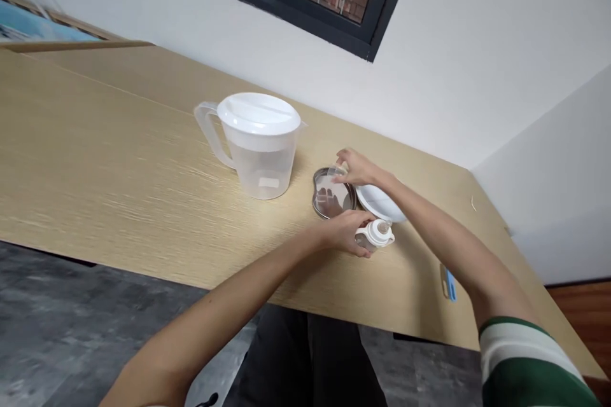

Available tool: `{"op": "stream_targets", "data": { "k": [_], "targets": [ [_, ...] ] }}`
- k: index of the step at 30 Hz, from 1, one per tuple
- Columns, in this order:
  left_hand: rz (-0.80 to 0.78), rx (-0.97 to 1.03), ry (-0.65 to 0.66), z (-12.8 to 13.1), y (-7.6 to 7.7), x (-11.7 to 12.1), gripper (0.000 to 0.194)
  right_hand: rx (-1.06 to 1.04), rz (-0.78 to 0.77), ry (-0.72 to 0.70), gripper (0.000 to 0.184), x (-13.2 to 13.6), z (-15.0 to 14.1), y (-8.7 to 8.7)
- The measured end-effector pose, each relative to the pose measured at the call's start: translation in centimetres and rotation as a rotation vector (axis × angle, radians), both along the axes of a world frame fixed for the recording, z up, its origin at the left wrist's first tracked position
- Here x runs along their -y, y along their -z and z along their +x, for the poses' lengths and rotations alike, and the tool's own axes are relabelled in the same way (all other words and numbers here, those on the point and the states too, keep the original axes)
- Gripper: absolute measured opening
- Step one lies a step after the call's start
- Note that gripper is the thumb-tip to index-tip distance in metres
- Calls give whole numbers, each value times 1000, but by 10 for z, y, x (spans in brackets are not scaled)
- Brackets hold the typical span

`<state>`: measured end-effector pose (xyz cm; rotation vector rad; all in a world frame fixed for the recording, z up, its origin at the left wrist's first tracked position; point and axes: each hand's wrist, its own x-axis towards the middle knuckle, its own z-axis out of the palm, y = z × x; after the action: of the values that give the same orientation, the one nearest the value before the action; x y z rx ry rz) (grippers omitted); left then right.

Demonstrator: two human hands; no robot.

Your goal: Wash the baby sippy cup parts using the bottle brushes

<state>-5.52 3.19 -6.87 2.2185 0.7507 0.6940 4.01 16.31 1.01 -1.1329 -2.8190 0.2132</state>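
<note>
Left hand (351, 233) clasps bottle (375, 236) — right hand (354, 167), bent down, pinches clear piece (337, 172).

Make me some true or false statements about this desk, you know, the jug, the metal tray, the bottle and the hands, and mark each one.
1. The left hand holds the bottle. True.
2. The jug has its white lid on. True.
3. The right hand is on the jug's handle. False: it is at the far side of the metal tray.
4. The white dish sits between the jug and the tray. False: it is to the right of the tray.
5. The blue item lies right of the bottle. True.
</note>
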Motion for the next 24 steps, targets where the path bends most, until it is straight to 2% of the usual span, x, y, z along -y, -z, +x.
{"op": "stream_targets", "data": {
  "k": [3, 6, 9, 11, 13, 16, 19, 24],
  "targets": [
    [4, 17, -8, -1, -1, 0, 67, -143, -154, 3, 61, 27, 37, -43],
    [-36, 81, -21, -1, -6, 2, 70, -142, -243, -10, 54, 71, 72, -87],
    [-128, 188, -62, 0, -11, 4, 74, -46, -215, 44, 52, 111, 95, -110],
    [-159, 234, -86, 1, -13, 5, 73, 12, -183, 73, 58, 126, 104, -109],
    [-163, 241, -109, 2, -14, 4, 72, 65, -156, 74, 58, 133, 106, -101],
    [-143, 234, -125, 2, -14, 3, 71, 146, -136, 20, 46, 136, 101, -85],
    [-84, 213, -112, 2, -14, 3, 62, 211, -139, -12, 43, 138, 94, -74],
    [-49, 184, -144, 2, -12, 3, 54, 294, -154, -44, 41, 141, 85, -66]
  ]
}}
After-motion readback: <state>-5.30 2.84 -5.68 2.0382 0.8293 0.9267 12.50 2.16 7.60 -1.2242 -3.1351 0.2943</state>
